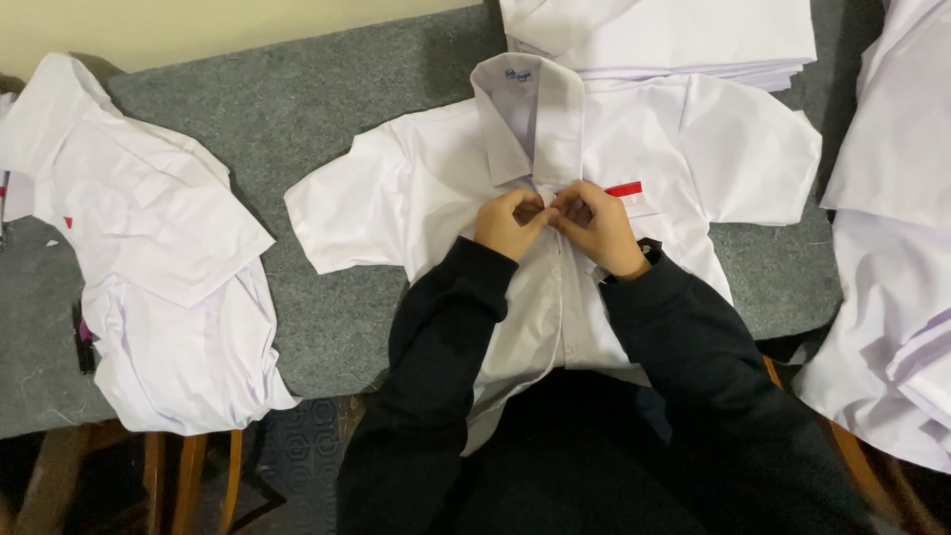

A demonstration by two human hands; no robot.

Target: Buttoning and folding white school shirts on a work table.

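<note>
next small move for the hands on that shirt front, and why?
Probably finish closing the top button. Both the left hand and right hand pinch the placket just below the collar of the white shirt, which lies flat, face up, on the grey mat.
</note>
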